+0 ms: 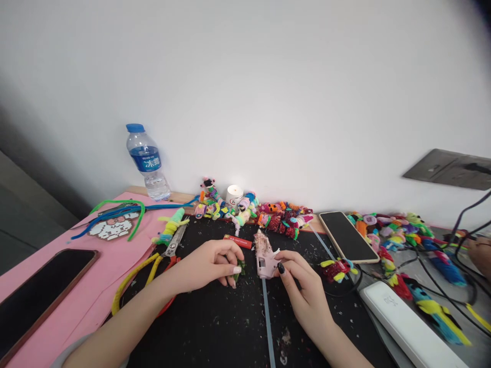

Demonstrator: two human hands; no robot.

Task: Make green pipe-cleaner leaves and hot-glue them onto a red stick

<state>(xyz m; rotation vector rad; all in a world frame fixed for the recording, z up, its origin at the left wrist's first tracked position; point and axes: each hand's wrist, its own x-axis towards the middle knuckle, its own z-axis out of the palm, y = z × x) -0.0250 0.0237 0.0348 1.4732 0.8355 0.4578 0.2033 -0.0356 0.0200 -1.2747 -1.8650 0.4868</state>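
Observation:
My left hand (218, 263) is closed, its fingers curled around a small green fuzzy piece (240, 271), mostly hidden behind the fingertips. A pink hot glue gun (264, 260) lies on the black mat, its crusted nozzle pointing away from me and a clear glue stick (267, 317) trailing out of its back. The thumb and fingers of my right hand (301, 286) pinch the gun's handle side. Just beyond my left hand is a red lighter (238, 242). Orange-and-yellow-handled scissors (174, 243) lie left of that hand, partly under my forearm.
A water bottle (148, 158) leans by the wall. Several pipe-cleaner figures (280, 217) line the back, near a white paper cup (233, 195). Phones (349, 237) lie on both sides. A white power bank (406, 322) and black cables sit right; another person's hand (479, 253) shows there.

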